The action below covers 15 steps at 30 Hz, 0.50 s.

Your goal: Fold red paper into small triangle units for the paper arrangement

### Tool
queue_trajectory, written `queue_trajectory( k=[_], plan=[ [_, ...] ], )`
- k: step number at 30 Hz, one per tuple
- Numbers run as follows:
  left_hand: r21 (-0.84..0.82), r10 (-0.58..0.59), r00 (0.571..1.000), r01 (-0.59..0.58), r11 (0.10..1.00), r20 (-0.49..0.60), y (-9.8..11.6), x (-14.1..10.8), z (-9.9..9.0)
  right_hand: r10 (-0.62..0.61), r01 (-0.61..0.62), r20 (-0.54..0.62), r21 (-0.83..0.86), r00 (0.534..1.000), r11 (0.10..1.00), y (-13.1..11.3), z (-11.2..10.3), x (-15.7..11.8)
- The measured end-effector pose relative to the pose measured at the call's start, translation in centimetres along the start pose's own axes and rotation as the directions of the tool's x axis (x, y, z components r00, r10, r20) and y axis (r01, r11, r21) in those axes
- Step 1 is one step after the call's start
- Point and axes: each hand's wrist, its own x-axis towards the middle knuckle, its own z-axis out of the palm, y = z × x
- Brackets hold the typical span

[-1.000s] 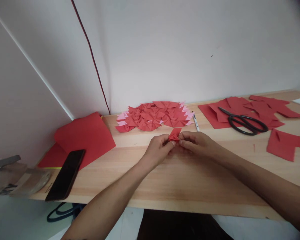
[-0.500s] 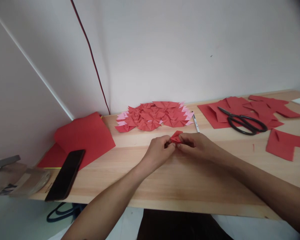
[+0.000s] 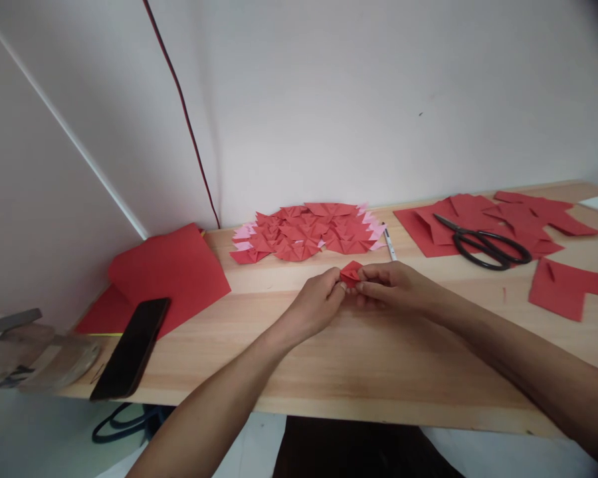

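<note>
A small folded piece of red paper (image 3: 351, 273) is held up over the middle of the wooden table (image 3: 329, 358). My left hand (image 3: 321, 297) pinches its left side, and my right hand (image 3: 391, 284) pinches its right side. Both sets of fingertips cover its lower edges. Behind the hands lies a pile of folded red paper pieces (image 3: 303, 232) with pink ones at its ends. A white marker pen (image 3: 389, 243) rests at the right end of this pile.
Black-handled scissors (image 3: 488, 247) lie on red paper scraps (image 3: 513, 216) at the right. A cut red piece (image 3: 558, 292) is nearer. At left are large red sheets (image 3: 174, 265), a black phone (image 3: 134, 345) and a clear plastic container (image 3: 64, 358). A wall (image 3: 299, 99) borders the back.
The paper's raised flap has come down, and the piece now looks flatter and diamond-shaped. The fingers of my right hand have shifted their hold on it slightly.
</note>
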Motion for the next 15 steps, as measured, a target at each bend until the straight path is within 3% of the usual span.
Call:
queue_trajectory(
  k=[6, 10, 15],
  plan=[
    [0.025, 0.008, 1.000, -0.008, 1.000, -0.016, 0.06, -0.04, -0.01, 0.013, -0.012, -0.010, 0.045, 1.000, 0.999, 0.11, 0.08, 0.11],
    [-0.015, -0.053, 0.997, 0.052, 0.999, -0.049, -0.41, 0.27, 0.34, -0.036, 0.032, -0.041, -0.099, 0.999, 0.995, -0.31, 0.29, -0.23],
    [-0.147, -0.006, 0.999, -0.002, 0.989, -0.054, -0.64, 0.42, 0.23, -0.087, 0.083, -0.013, -0.182, 0.996, 0.980, -0.50, 0.50, -0.50]
  ],
)
